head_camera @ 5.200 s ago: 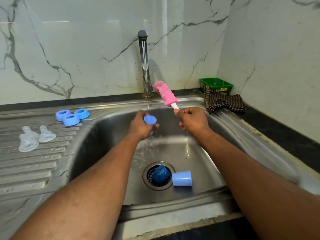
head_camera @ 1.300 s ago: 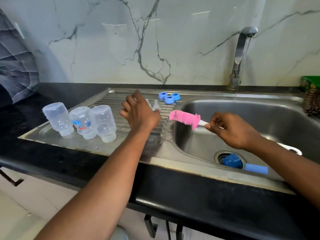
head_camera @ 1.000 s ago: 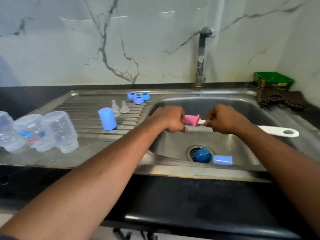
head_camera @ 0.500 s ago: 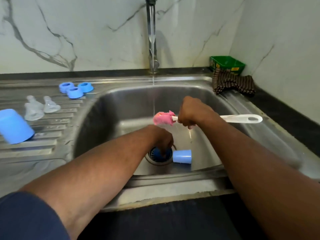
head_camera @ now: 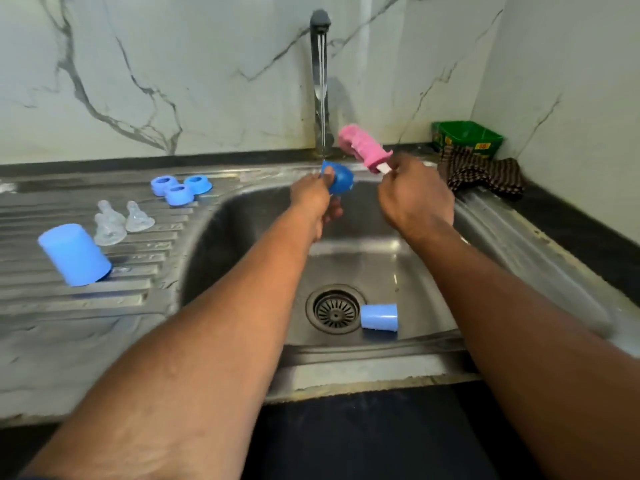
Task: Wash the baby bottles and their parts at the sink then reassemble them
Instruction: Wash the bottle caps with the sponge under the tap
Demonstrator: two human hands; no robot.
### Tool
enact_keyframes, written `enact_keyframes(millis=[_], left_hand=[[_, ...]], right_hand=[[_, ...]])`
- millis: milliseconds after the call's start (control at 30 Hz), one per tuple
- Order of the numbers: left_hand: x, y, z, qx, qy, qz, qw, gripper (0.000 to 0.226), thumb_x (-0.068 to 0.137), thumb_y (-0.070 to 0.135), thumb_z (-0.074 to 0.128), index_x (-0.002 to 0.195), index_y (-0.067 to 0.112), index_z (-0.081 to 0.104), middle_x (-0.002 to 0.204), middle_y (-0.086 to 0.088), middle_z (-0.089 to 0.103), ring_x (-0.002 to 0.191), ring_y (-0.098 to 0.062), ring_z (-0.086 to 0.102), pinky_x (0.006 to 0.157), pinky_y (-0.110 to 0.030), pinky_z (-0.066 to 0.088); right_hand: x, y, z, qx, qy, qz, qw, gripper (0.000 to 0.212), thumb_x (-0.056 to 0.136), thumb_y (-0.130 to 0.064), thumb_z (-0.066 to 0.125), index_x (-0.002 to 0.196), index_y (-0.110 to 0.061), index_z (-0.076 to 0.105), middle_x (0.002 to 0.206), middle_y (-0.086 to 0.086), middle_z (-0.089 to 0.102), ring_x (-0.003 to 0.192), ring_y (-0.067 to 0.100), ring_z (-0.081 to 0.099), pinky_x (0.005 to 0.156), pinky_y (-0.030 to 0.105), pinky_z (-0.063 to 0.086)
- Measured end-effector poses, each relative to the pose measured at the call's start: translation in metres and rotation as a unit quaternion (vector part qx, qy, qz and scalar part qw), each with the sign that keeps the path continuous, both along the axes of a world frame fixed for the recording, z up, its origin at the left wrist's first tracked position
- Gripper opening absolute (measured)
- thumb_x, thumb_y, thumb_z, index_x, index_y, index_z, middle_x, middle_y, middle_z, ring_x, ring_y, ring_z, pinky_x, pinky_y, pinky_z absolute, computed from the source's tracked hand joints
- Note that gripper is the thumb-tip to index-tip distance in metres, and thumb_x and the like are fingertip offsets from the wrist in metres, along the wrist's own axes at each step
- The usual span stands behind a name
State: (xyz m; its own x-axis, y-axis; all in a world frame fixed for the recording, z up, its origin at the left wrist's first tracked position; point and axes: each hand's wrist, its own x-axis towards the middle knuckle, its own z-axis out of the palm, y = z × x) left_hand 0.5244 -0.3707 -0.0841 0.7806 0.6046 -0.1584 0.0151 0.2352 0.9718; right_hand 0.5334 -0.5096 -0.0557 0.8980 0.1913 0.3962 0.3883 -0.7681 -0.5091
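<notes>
My left hand (head_camera: 313,199) grips a dark blue bottle cap (head_camera: 341,181) under the running water from the tap (head_camera: 319,81). My right hand (head_camera: 414,199) holds the pink sponge brush (head_camera: 362,148) by its white handle, sponge end pointing up and left beside the cap. A light blue cap (head_camera: 379,317) lies on its side in the sink basin (head_camera: 398,258) next to the drain (head_camera: 335,309). On the drainboard (head_camera: 69,303) stand another light blue cap (head_camera: 74,254), two clear teats (head_camera: 121,221) and three blue collar rings (head_camera: 180,190).
A green box (head_camera: 467,136) and a dark checked cloth (head_camera: 485,173) sit at the back right corner on the black counter (head_camera: 571,230). Marble walls close off the back and the right side.
My left hand has lifted the dark blue cap off the drain up into the water stream. My right hand has raised the brush, turning its sponge end upward.
</notes>
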Motion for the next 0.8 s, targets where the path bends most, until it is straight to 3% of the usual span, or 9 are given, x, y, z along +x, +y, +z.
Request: enact_keyframes(millis=[133, 200, 433, 667, 800], left_hand=[[-0.001, 0.006, -0.008, -0.104, -0.006, 0.037, 0.994, 0.043, 0.101, 0.048, 0.048, 0.104, 0.008, 0.063, 0.079, -0.005, 0.063, 0.057, -0.015, 0.055, 0.041, -0.018, 0.045], [0.005, 0.013, -0.004, -0.136, -0.022, 0.037, 0.99, 0.04, 0.101, 0.048, 0.046, 0.093, 0.011, 0.06, 0.083, -0.005, 0.065, 0.061, -0.016, 0.057, 0.041, -0.017, 0.045], [0.014, 0.011, -0.003, -0.175, -0.042, 0.025, 0.983, 0.044, 0.099, 0.045, 0.052, 0.127, 0.01, 0.056, 0.117, -0.014, 0.068, 0.073, -0.018, 0.066, 0.058, -0.026, 0.057], [0.013, 0.004, 0.002, -0.2, -0.1, 0.001, 0.975, 0.043, 0.096, 0.039, 0.061, 0.131, 0.013, 0.056, 0.105, -0.011, 0.067, 0.078, -0.018, 0.065, 0.069, -0.03, 0.057], [0.014, 0.009, 0.002, -0.208, -0.133, 0.006, 0.969, 0.041, 0.091, 0.031, 0.069, 0.127, 0.013, 0.059, 0.116, -0.014, 0.065, 0.083, -0.022, 0.064, 0.063, -0.032, 0.059]], right_hand=[[0.01, -0.005, -0.005, 0.053, 0.018, 0.023, 0.998, 0.045, 0.099, -0.05, 0.044, 0.121, -0.019, 0.067, 0.117, 0.014, 0.069, 0.109, 0.036, 0.063, 0.086, 0.04, 0.049], [0.012, -0.004, -0.008, 0.051, 0.011, 0.03, 0.998, 0.041, 0.099, -0.049, 0.048, 0.118, -0.019, 0.068, 0.114, 0.014, 0.07, 0.107, 0.036, 0.064, 0.085, 0.04, 0.05], [0.015, 0.01, -0.02, 0.101, -0.009, 0.094, 0.99, 0.01, 0.099, -0.025, 0.054, 0.101, -0.015, 0.059, 0.092, 0.01, 0.066, 0.079, 0.028, 0.059, 0.063, 0.032, 0.037], [0.013, 0.01, -0.017, 0.157, 0.001, 0.066, 0.985, 0.025, 0.102, -0.028, 0.048, 0.119, -0.012, 0.055, 0.098, 0.011, 0.064, 0.09, 0.033, 0.061, 0.07, 0.035, 0.041], [0.023, 0.018, -0.014, 0.218, 0.059, 0.107, 0.968, 0.042, 0.096, -0.04, 0.056, 0.134, -0.025, 0.047, 0.113, 0.005, 0.062, 0.097, 0.024, 0.058, 0.082, 0.038, 0.047]])
